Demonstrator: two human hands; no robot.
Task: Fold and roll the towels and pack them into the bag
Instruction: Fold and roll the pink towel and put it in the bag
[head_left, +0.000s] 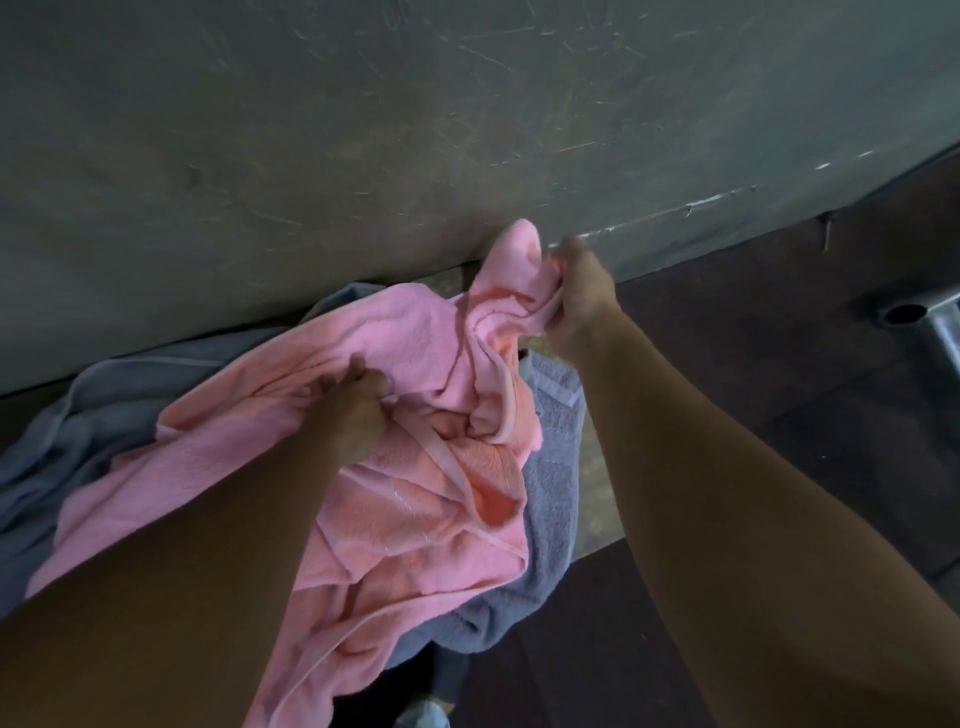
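While the head camera looks steeply down, both bare hands are busy with a pink towel (415, 467) that hangs in loose, crumpled folds below the near edge of a grey table (363, 130). The left hand (353, 405) is clenched into the middle of the pink cloth, its fingers bunched around a fold near the towel's upper part. The right hand (582, 301) is closed on a corner of the same towel, lifting it so the tip of the corner stands up against the table's edge; that hand is a little blurred. Between the two grips the cloth sags and doubles over itself, showing a hemmed border that curls through the folds.

Under and behind the pink towel lies a grey towel (550, 493). Part of it shows on the right, just beside the right forearm, with a stitched band visible near its top, and more of it spreads out on the left at the table's edge. The two towels touch and overlap; how the grey one is supported cannot be told.

The table surface is scratched and bare where it shows. To the right, over a dark floor (779, 338), a metal tube (919, 317) with an open end juts in from the frame's edge. No bag is in sight.
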